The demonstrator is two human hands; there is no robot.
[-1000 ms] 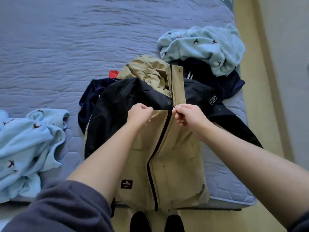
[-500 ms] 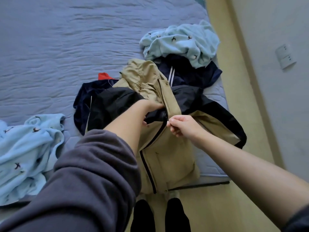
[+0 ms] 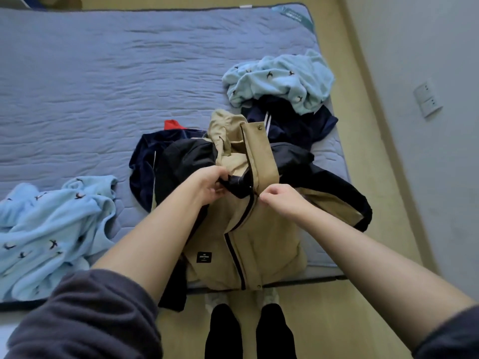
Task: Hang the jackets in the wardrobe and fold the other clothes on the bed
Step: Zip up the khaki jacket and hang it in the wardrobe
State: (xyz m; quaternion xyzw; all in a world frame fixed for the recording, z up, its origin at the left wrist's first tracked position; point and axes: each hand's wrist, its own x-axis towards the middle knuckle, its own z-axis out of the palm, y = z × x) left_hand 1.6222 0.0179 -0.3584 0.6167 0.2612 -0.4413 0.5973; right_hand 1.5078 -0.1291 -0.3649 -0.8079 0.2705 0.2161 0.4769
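On the blue quilted bed point(image 3: 103, 86), the tan-and-black zip jacket point(image 3: 261, 244) lies at the near edge. Since 1 second ago, our left hand point(image 3: 210, 186) shifted into the black lining, gripping it; our right hand point(image 3: 280, 196) pinches the placket. We judge hanging not yet begun.

The jacket point(image 3: 261, 242) lies at the near edge of the bed point(image 3: 103, 73), its hem hanging just over the edge above the person's feet. The left hand point(image 3: 210, 185) sits on the jacket's left front, the right hand point(image 3: 281, 198) on the right front, the zip line between them. Behind the jacket, toward the right edge of the bed, a patterned garment point(image 3: 280, 79) rests on top of another piece of clothing point(image 3: 293, 125). Left of the jacket and partly under it lies a further garment point(image 3: 145, 164). Farther left, at the near edge, a second patterned garment point(image 3: 51, 229) is heaped, well apart from the first.
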